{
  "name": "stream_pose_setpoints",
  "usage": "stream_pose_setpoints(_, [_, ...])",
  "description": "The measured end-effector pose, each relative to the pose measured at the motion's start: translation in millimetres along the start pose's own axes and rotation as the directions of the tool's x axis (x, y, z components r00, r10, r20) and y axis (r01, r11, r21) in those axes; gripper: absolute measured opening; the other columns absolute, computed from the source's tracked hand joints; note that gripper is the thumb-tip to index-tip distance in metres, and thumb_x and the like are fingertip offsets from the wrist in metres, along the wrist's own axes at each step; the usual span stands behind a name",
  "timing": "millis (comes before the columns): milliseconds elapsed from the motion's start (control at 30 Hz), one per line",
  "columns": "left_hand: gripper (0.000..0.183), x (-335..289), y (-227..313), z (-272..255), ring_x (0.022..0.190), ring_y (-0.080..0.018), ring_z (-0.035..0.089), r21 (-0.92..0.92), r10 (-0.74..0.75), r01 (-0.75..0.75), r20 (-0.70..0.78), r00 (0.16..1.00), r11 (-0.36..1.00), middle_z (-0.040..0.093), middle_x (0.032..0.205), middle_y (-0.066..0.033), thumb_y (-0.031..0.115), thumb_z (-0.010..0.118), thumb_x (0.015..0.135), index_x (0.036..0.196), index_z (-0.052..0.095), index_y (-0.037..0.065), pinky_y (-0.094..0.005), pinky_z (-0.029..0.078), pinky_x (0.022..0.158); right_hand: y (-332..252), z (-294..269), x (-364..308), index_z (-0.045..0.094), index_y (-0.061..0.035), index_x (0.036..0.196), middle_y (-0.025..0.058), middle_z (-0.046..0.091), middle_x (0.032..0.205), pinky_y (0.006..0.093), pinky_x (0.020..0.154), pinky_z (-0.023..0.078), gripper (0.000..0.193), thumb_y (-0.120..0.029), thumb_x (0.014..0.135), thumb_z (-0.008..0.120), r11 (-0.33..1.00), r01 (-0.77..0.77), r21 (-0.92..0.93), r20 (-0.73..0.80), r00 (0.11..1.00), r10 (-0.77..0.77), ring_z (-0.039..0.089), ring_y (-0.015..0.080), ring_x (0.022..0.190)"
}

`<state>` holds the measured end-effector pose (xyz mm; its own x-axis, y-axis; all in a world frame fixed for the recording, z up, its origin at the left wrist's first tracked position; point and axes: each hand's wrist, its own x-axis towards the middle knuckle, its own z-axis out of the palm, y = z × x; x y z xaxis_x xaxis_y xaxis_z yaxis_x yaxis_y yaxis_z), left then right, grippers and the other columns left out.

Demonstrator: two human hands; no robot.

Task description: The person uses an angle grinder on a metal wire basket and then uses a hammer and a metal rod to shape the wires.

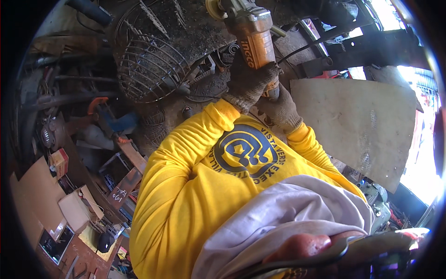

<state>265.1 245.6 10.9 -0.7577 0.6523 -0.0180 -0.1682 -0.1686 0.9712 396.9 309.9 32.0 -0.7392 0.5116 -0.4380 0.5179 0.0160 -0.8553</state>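
Note:
In front of my chest I hold an orange and grey angle grinder (257, 44), its metal head pointing away from me. A pale round disc (214, 8) shows at the head's left side, partly cut off by the picture's upper edge. My left hand (246, 83), in a dark knitted glove, is closed around the lower part of the body. Lower and to the right, my right hand (282, 109), gloved in grey-brown, closes on the rear end; some of its fingers are hidden. A curved metal wire frame (151, 69) lies left of the grinder on a dark, dirty work surface (197, 35).
A large greyish board (355, 125) stands to the right. A dark cable (309, 45) runs rightward from near the grinder. Cardboard boxes (76, 208) and assorted clutter fill the lower left. Metal bars (83, 98) and an orange-handled tool (96, 105) lie on the left.

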Motion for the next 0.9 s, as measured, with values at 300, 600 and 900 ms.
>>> stream_pose_setpoints(300, [0.077, -2.3, -14.8, 0.0, 0.095, -0.0284, 0.067, 0.077, -0.066, 0.069, -0.045, 0.997, 0.995, 0.064, 0.107, -0.0144, 0.034, 0.088, 0.066, 0.123, 0.048, 0.001, -0.0409, 0.057, 0.083, 14.5, 5.8, 5.1, 0.060, -0.0050, 0.124, 0.0080, 0.070, 0.109, 0.0308, 0.082, 0.053, 0.052, -0.015, 0.076, 0.080, 0.989, -0.080, 0.128, 0.009, 0.997, 0.079, 0.066, 0.0151, 0.092])
stream_pose_setpoints(600, [0.085, -8.5, -2.5, -5.0, 0.098, -0.0280, 0.067, 0.124, -0.028, 0.028, -0.003, 1.000, 0.992, 0.063, 0.110, -0.0145, 0.037, 0.090, 0.063, 0.126, 0.047, 0.000, -0.0390, 0.057, 0.085, 48.1, -17.4, 16.7, 0.043, 0.0003, 0.141, 0.0118, 0.061, 0.125, 0.0281, 0.082, 0.052, 0.081, -0.038, 0.081, 0.081, 0.902, 0.234, 0.363, 0.115, 0.950, -0.292, 0.063, 0.0178, 0.103])
stream_pose_setpoints(900, [0.065, -6.3, -17.8, -3.5, 0.092, -0.0257, 0.070, 0.441, 0.327, -0.349, 0.127, 0.936, 0.827, 0.067, 0.110, -0.0141, 0.038, 0.087, 0.070, 0.118, 0.058, 0.005, -0.0380, 0.058, 0.081, -26.8, -26.6, 61.0, 0.045, 0.0002, 0.141, 0.0117, 0.060, 0.127, 0.0346, 0.102, 0.045, 0.087, -0.038, 0.075, 0.086, 0.902, 0.287, 0.321, 0.143, 0.927, -0.346, 0.058, 0.0211, 0.117])
